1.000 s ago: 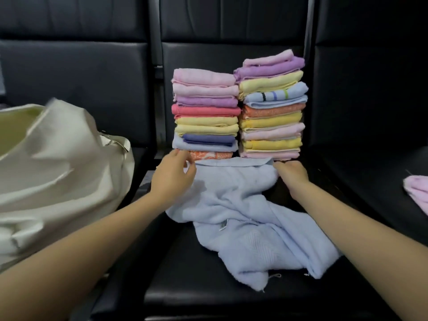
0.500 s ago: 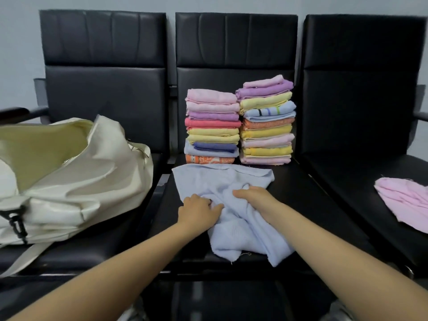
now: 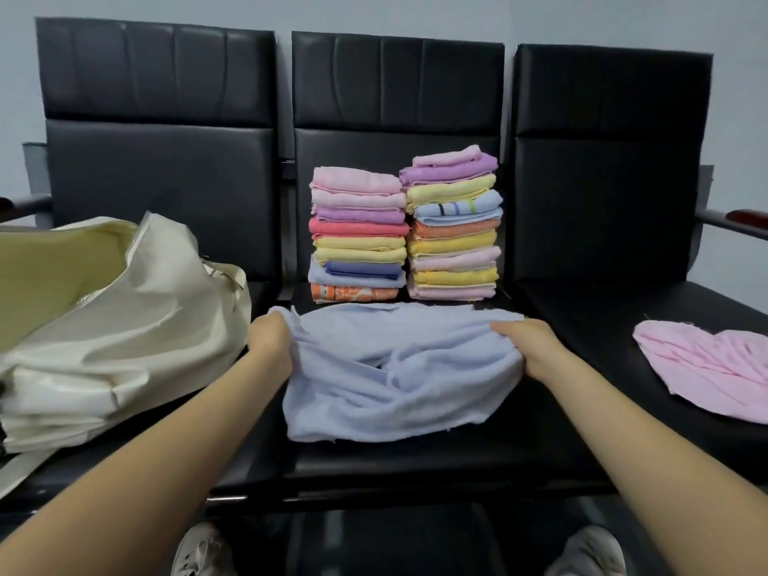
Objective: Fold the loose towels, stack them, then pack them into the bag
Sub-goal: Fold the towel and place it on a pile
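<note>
On the middle black seat [image 3: 374,459], a pale blue towel [image 3: 395,376] lies rumpled with its long axis running left to right. At its left end the left hand [image 3: 272,340] grips the cloth, fingers curled into it; the right hand [image 3: 528,347] grips the right end likewise. Two stacks of folded towels [image 3: 405,226] stand just behind, and the cream bag [image 3: 116,326] rests on the left seat.

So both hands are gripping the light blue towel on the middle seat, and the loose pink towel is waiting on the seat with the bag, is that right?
Not quite: the head view shows the pink towel on the right-hand seat, while the bag sits on the left one. The left hand and right hand do grip the light blue towel.
</note>
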The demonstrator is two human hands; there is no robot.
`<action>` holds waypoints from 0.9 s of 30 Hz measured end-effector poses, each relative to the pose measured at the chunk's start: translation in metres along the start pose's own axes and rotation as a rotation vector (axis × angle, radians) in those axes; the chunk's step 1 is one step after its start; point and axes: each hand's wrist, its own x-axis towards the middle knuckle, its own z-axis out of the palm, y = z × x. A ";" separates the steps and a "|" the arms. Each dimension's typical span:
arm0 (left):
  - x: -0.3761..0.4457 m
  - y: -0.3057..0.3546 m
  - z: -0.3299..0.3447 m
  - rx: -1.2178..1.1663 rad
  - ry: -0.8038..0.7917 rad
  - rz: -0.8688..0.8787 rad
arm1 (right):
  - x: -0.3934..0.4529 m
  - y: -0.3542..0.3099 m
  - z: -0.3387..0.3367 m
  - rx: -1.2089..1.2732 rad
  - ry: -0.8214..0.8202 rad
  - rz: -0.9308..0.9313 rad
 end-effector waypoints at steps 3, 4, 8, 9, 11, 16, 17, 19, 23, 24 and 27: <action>0.012 -0.007 -0.015 0.164 0.048 0.051 | 0.013 0.005 -0.020 0.113 0.161 0.087; 0.014 -0.012 -0.017 0.253 0.038 0.058 | 0.014 0.009 -0.023 0.078 0.184 0.088; -0.006 -0.025 -0.019 0.842 0.037 0.272 | 0.002 0.016 -0.017 -0.180 0.166 0.002; -0.012 -0.027 -0.019 0.914 0.018 0.409 | 0.000 0.016 -0.013 -0.284 0.180 -0.053; -0.020 -0.030 -0.020 0.979 -0.069 0.716 | -0.008 0.015 -0.003 -0.499 0.204 -0.129; -0.020 -0.042 -0.016 1.212 -0.423 0.844 | -0.031 0.025 0.021 -0.685 0.061 -0.033; -0.021 -0.043 -0.015 1.274 -0.424 0.850 | -0.034 0.027 0.020 -0.711 0.058 -0.034; -0.024 -0.041 -0.016 1.301 -0.429 0.802 | -0.039 0.033 0.013 -0.781 0.095 -0.051; -0.040 -0.039 -0.014 1.272 -0.488 0.662 | -0.044 0.044 -0.005 -1.033 0.143 -0.062; -0.045 -0.041 -0.013 1.242 -0.486 0.659 | -0.044 0.044 -0.006 -1.087 0.137 -0.027; -0.061 -0.047 -0.005 1.123 -0.513 0.644 | -0.053 0.036 0.004 -1.137 0.012 0.042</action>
